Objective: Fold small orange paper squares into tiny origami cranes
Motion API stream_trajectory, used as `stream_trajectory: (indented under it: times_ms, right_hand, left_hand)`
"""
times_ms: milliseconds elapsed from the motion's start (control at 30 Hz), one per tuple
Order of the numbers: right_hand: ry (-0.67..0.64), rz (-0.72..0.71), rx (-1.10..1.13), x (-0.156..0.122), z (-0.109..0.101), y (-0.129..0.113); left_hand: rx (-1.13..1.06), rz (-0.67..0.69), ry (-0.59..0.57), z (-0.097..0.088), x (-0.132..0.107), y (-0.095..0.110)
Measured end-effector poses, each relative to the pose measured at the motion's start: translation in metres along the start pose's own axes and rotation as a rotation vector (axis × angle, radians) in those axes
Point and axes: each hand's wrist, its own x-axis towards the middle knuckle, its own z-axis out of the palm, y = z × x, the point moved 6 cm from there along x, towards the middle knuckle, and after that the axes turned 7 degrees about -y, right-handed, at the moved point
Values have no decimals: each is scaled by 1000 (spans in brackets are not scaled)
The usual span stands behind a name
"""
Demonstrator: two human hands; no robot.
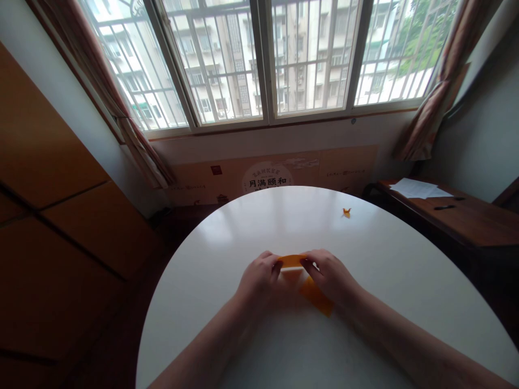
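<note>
My left hand [261,273] and my right hand [329,272] are both closed on an orange sheet of paper [291,261], one at each end. The paper bows slightly between them, just above the white table. A second piece of orange paper [318,298] lies on the tabletop, partly under my right hand. Farther back on the right stands a small orange folded paper bird [346,212], apart from both hands.
The round white table [194,335] reaches toward a printed cardboard panel [300,167] below the window. At the right, a wooden desk [486,221] holds white papers [419,188]. A wooden cabinet [60,216] stands on the left.
</note>
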Motion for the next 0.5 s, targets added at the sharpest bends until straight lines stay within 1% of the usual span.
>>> stream_trajectory:
  times_ms: [133, 300, 400, 500]
  right_hand:
    - [-13, 13, 21, 0, 2, 3]
    - [-3, 18, 59, 0, 1, 2]
    - [13, 22, 112, 0, -3, -1]
    - [17, 36, 213, -1, -7, -4]
  left_hand:
    - [1, -21, -18, 1, -1, 0]
    - [-40, -27, -8, 2, 0, -3]
    - [-120, -11, -8, 0, 1, -3]
    - [-249, -3, -21, -2, 2, -2]
